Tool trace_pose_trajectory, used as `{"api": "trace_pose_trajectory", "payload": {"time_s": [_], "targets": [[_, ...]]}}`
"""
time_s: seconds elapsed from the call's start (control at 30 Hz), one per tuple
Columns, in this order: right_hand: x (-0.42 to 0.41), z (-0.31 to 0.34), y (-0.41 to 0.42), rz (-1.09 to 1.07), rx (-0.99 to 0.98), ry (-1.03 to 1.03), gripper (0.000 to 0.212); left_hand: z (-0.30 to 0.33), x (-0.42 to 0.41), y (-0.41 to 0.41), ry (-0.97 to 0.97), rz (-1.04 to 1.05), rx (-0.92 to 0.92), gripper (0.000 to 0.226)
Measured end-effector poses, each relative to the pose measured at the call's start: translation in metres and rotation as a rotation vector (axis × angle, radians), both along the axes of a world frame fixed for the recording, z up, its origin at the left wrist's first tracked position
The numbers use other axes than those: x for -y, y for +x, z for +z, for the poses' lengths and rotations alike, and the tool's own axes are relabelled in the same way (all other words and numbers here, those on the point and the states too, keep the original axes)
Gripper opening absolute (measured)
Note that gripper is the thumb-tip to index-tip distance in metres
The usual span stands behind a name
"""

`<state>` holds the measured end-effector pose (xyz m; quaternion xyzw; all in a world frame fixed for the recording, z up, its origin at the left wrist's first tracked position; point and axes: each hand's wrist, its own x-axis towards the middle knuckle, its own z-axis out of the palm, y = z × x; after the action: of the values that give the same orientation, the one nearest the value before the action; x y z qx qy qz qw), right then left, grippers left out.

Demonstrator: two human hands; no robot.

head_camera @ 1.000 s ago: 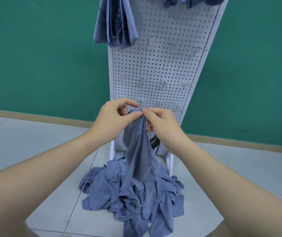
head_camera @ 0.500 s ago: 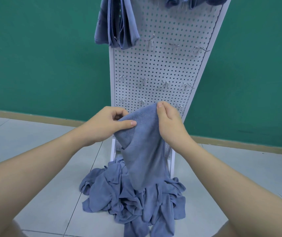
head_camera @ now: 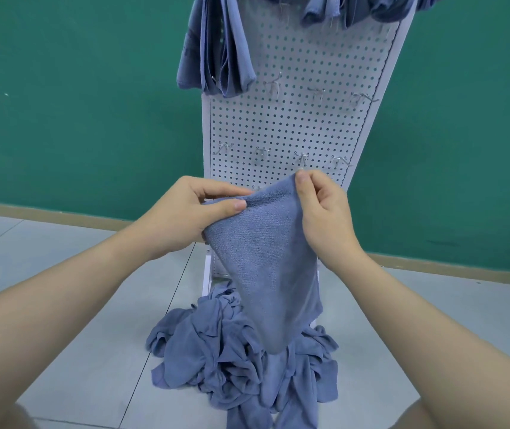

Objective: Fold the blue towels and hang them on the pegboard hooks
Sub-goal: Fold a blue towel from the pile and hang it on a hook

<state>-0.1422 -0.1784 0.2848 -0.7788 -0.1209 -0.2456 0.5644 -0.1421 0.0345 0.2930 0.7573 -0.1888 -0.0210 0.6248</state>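
Observation:
I hold a blue towel (head_camera: 266,258) up in front of the white pegboard (head_camera: 303,125). My left hand (head_camera: 191,209) pinches its upper left edge between thumb and fingers. My right hand (head_camera: 324,212) pinches the upper right corner, a little higher. The towel hangs down in a taper toward a heap of crumpled blue towels (head_camera: 241,360) on the floor at the foot of the board. Folded blue towels (head_camera: 216,54) hang from hooks at the board's upper left, and more towels (head_camera: 355,7) hang along its top edge.
Bare metal hooks (head_camera: 301,157) stick out of the pegboard in two rows, one just above my hands. A green wall (head_camera: 77,103) stands behind the board. The floor (head_camera: 46,267) is pale grey tile with a tan skirting strip.
My hands have drawn apart along the towel's top edge, the right one rising. The bunched towel has spread into a wide flat sheet and lifted farther off the heap.

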Motion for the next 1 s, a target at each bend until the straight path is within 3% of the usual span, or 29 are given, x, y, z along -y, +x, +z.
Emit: {"api": "trace_pose_trajectory", "payload": {"time_s": [0.2, 0.3, 0.4, 0.47, 0.57, 0.7, 0.8, 0.9, 1.0], "targets": [[0.001, 0.007, -0.01, 0.077, -0.078, 0.084, 0.036, 0.003, -0.005, -0.001, -0.033, 0.01, -0.022, 0.009], [0.002, 0.006, -0.011, 0.063, -0.088, 0.128, 0.054, 0.001, -0.007, 0.0, 0.147, 0.014, 0.091, 0.033], [0.004, 0.013, -0.014, 0.029, -0.03, 0.144, 0.055, -0.007, -0.012, 0.001, 0.333, -0.053, 0.195, 0.069], [0.013, 0.019, -0.012, 0.009, 0.001, 0.119, 0.055, -0.008, -0.016, 0.004, 0.364, -0.044, 0.208, 0.065], [0.029, 0.018, -0.004, -0.023, 0.013, 0.099, 0.059, -0.001, -0.017, 0.006, 0.277, 0.005, 0.228, 0.038], [0.026, 0.013, -0.003, -0.038, 0.005, 0.104, 0.056, 0.002, -0.014, 0.003, 0.25, 0.032, 0.32, 0.038], [0.016, 0.006, -0.001, -0.009, -0.072, 0.209, 0.055, -0.001, -0.007, 0.004, -0.016, 0.066, 0.142, 0.03], [0.002, 0.004, -0.003, 0.031, -0.14, 0.349, 0.053, -0.014, 0.006, 0.002, -0.464, -0.145, -0.295, 0.027], [-0.005, -0.001, -0.002, 0.054, -0.159, 0.326, 0.056, -0.031, 0.017, -0.005, -0.469, -0.225, -0.524, 0.039]]}}
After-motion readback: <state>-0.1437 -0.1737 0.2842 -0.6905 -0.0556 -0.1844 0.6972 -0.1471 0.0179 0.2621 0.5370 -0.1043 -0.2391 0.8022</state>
